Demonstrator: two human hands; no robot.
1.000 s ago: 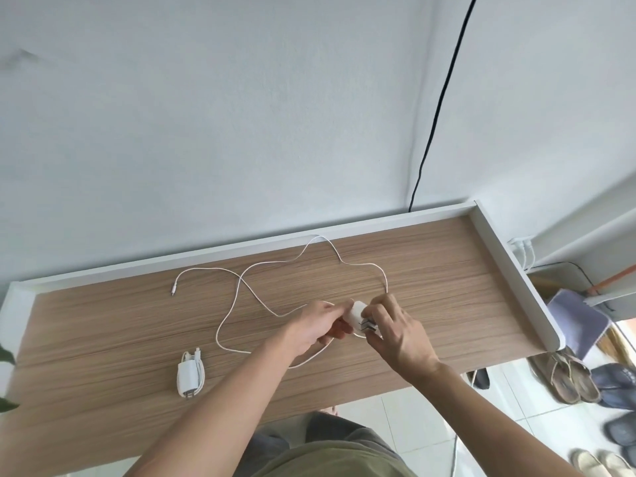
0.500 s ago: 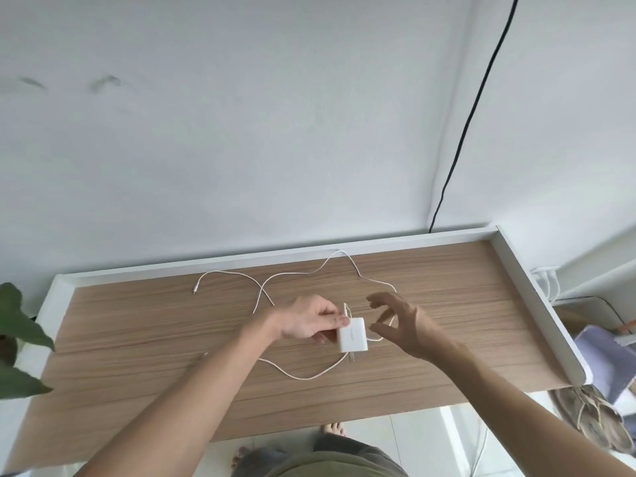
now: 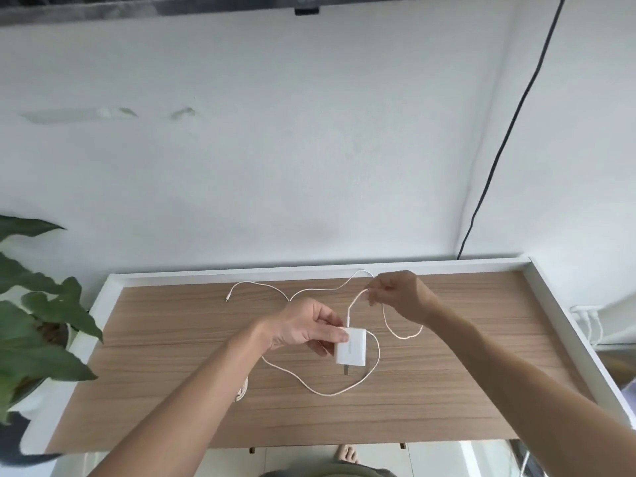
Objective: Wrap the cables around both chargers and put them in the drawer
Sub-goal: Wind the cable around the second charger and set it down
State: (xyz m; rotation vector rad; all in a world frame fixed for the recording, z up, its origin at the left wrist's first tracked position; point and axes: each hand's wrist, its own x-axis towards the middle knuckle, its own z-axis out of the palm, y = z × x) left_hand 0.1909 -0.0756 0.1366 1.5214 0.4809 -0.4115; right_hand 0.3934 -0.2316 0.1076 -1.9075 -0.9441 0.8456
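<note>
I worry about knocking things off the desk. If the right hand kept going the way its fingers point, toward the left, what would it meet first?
Probably only the white cable it pinches; the right hand otherwise has bare desk before the plant, though height is unclear.

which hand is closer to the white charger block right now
Left. The left hand grips the charger by its left edge. The right hand is up and to the right of it, pinching the cable.
</note>
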